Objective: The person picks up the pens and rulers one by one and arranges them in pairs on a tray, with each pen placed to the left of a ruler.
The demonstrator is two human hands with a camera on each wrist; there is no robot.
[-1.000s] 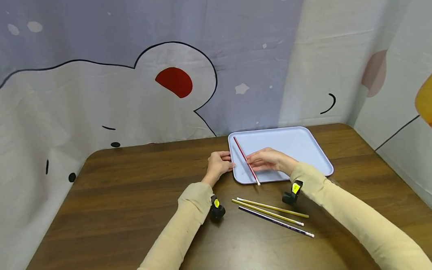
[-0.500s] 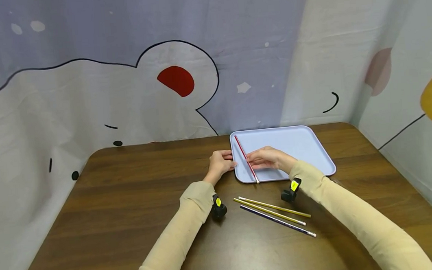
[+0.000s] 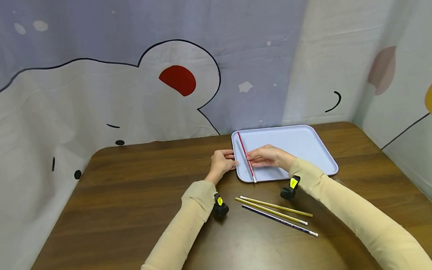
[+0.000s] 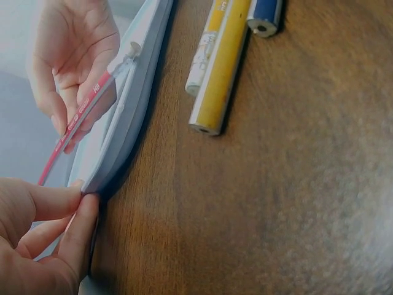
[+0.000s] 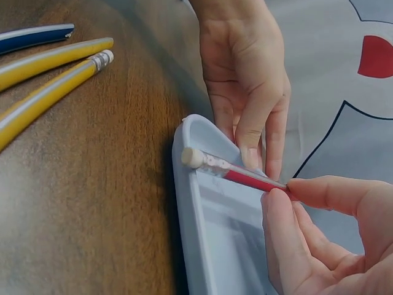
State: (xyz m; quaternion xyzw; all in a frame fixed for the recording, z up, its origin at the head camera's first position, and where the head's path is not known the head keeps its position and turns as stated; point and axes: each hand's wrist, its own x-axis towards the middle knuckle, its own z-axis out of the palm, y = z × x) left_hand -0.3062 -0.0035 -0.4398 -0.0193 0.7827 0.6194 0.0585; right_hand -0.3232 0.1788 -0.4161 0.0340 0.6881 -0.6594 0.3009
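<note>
My right hand (image 3: 270,156) pinches a red pencil (image 3: 242,145) between thumb and fingertips over the left part of a pale blue tray (image 3: 293,141). The pencil's white eraser end lies at the tray's near rim, as the right wrist view shows, and its other end points to the far left corner. At the tray's left side, my left hand (image 3: 221,163) grips the rim, thumb above and fingers outside, clearest in the left wrist view. Whether the pencil touches the tray floor I cannot tell.
In front of the tray, two yellow pencils (image 3: 271,210) and a dark blue pencil (image 3: 279,220) lie slantwise on the brown wooden table (image 3: 139,204). A patterned curtain (image 3: 100,96) hangs behind the table and on both sides.
The red pencil has turned slightly, its far end shifting right and its eraser end left, so it lies nearer parallel to the tray's left side. The left hand keeps hold of the rim.
</note>
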